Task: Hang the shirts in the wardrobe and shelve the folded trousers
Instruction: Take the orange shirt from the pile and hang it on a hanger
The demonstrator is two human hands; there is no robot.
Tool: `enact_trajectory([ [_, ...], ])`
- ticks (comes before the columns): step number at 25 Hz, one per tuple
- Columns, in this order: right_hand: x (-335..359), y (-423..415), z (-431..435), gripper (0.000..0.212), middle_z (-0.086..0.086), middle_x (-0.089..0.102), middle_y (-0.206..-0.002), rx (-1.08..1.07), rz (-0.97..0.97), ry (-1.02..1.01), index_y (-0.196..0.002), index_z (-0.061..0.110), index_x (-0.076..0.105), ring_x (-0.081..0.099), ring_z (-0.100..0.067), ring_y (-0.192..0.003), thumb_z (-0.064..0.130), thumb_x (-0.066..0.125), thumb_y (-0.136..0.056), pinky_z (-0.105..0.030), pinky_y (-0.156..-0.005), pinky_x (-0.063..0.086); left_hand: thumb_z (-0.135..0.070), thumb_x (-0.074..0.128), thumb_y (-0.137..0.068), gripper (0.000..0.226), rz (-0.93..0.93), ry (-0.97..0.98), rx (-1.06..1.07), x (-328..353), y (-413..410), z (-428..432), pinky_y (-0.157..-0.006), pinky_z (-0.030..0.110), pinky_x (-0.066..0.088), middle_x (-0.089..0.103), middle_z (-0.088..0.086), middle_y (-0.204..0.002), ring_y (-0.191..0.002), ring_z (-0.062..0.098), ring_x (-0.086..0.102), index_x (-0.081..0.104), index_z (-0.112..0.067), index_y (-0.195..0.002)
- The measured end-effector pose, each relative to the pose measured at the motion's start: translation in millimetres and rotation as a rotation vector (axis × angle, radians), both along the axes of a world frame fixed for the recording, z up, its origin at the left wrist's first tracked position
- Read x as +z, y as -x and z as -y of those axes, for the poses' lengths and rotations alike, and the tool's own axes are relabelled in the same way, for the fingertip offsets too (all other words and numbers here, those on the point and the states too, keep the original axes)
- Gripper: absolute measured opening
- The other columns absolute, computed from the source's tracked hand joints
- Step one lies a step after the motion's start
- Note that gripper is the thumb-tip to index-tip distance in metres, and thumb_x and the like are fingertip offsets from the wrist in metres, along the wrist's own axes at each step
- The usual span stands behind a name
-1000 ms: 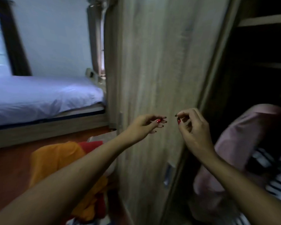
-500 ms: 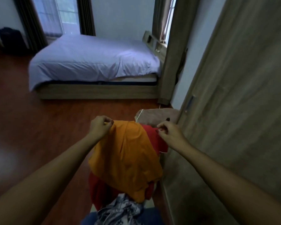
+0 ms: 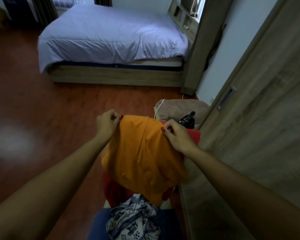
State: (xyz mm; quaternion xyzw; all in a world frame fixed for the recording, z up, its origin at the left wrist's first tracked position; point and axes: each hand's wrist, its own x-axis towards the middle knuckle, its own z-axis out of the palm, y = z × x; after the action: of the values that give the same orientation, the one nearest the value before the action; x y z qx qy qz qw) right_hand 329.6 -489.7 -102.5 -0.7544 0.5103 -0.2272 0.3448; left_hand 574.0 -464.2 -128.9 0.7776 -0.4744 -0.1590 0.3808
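Both hands pinch the top edge of an orange shirt [image 3: 142, 156] at centre frame: left hand [image 3: 106, 124] at 10 o'clock of it, right hand [image 3: 177, 135] at 2 o'clock, fingers clamped on cloth. It drapes over a red garment [image 3: 111, 189]; a patterned garment [image 3: 133, 220] lies at 6 o'clock.

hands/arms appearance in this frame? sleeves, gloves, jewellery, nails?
Both forearms are bare up to the frame edge: no sleeves in view. No gloves, watch or bracelets, and no rings that I can make out. Left hand and right hand both wear dark red nail polish, seen on the thumbnails. No other markings visible.
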Motion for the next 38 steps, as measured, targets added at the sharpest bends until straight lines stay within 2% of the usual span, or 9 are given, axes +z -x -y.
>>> enact_trajectory([
  [5, 55.7, -5.2, -20.3, 0.014, -0.001, 0.043, -0.072, 0.029, 0.454, -0.22, -0.083, 0.015, 0.048, 0.04, -0.011, -0.065, 0.011, 0.042, -0.095, -0.024, -0.062, 0.036, -0.021, 0.051, -0.096, 0.018, -0.061, -0.056, 0.024, 4.6, -2.2, -0.8, -0.068, 0.03, 0.038, 0.059, 0.005, -0.09, -0.082, 0.017, 0.053, 0.061, -0.007, -0.099],
  [8, 76.6, 15.8, -40.1, 0.015, 0.001, 0.046, -0.068, 0.239, 0.689, -0.266, -0.068, 0.014, 0.047, 0.043, -0.009, -0.063, 0.011, 0.047, -0.083, -0.02, -0.059, 0.036, -0.033, 0.049, -0.096, 0.024, -0.2, -0.066, -0.037, 1.4, -9.2, -2.4, -0.067, 0.03, 0.041, 0.061, 0.006, -0.096, -0.086, 0.02, 0.055, 0.058, -0.012, -0.103],
  [10, 63.9, 34.1, -50.9, 0.011, 0.005, 0.05, -0.066, 0.29, 0.585, -0.337, -0.065, 0.015, 0.05, 0.047, -0.004, -0.063, 0.021, 0.055, -0.073, -0.019, -0.059, 0.037, -0.041, 0.048, -0.094, 0.029, -0.269, -0.142, -0.098, 1.4, -9.5, -3.0, -0.07, 0.031, 0.045, 0.061, 0.006, -0.105, -0.094, 0.021, 0.057, 0.058, -0.016, -0.107],
  [14, -0.2, 58.1, -54.6, 0.011, 0.002, 0.057, -0.085, 0.137, 0.042, -0.503, -0.083, 0.018, 0.057, 0.055, -0.007, -0.079, 0.027, 0.056, -0.091, -0.023, -0.073, 0.04, -0.043, 0.057, -0.089, 0.049, -0.203, -0.259, -0.148, 0.5, 0.4, -2.7, -0.096, 0.041, 0.045, 0.054, 0.009, -0.124, -0.115, 0.027, 0.051, 0.052, -0.014, -0.129],
  [21, -27.7, 53.0, -58.8, 0.034, 0.016, 0.05, -0.057, 0.721, -0.338, -0.48, -0.055, 0.036, 0.052, 0.044, 0.0, -0.055, 0.022, 0.053, -0.086, -0.022, -0.061, 0.038, -0.037, 0.064, -0.086, 0.04, -0.081, -0.234, -0.147, 2.6, 3.9, 8.9, -0.09, 0.042, 0.049, 0.062, 0.011, -0.114, -0.106, 0.027, 0.057, 0.06, -0.01, -0.115],
  [24, -33.3, 49.0, -54.6, 0.027, 0.01, 0.047, -0.063, 0.551, -0.264, -0.541, -0.059, 0.027, 0.052, 0.043, -0.006, -0.06, 0.022, 0.056, -0.084, -0.03, -0.064, 0.036, -0.02, 0.066, -0.085, 0.013, -0.058, -0.097, -0.121, 0.6, 2.8, 12.3, -0.074, 0.036, 0.048, 0.066, 0.011, -0.094, -0.094, 0.028, 0.062, 0.061, -0.008, -0.088],
  [28, -22.3, 22.8, -36.3, 0.007, -0.008, 0.061, -0.1, -0.006, 0.223, -0.565, -0.094, 0.016, 0.054, 0.058, -0.015, -0.094, 0.017, 0.059, -0.089, -0.023, -0.075, 0.048, -0.01, 0.063, -0.087, 0.007, -0.065, 0.033, -0.107, 0.8, -0.9, 6.1, -0.059, 0.02, 0.041, 0.064, 0.009, -0.087, -0.083, 0.022, 0.061, 0.058, -0.007, -0.083],
  [32, -5.5, -1.9, -14.9, 0.032, -0.003, 0.062, -0.092, -0.205, 0.297, -0.345, -0.108, 0.018, 0.047, 0.061, -0.016, -0.088, 0.029, 0.066, -0.085, -0.023, -0.07, 0.048, -0.013, 0.057, -0.092, 0.01, -0.07, 0.172, -0.284, 6.2, -9.1, -13.1, -0.074, 0.025, 0.048, 0.064, 0.005, -0.098, -0.096, 0.016, 0.06, 0.051, -0.009, -0.085],
  [38, -2.4, 15.1, -28.2, 0.013, 0.004, 0.047, -0.067, -0.231, 0.325, 0.207, -0.086, 0.009, 0.052, 0.046, -0.003, -0.058, 0.001, 0.058, -0.078, -0.015, -0.055, 0.039, -0.019, 0.049, -0.092, 0.012, 0.228, 0.381, -0.587, 20.2, -9.6, -39.9, -0.093, 0.027, 0.044, 0.059, -0.002, -0.116, -0.111, 0.013, 0.054, 0.055, -0.011, -0.099],
])
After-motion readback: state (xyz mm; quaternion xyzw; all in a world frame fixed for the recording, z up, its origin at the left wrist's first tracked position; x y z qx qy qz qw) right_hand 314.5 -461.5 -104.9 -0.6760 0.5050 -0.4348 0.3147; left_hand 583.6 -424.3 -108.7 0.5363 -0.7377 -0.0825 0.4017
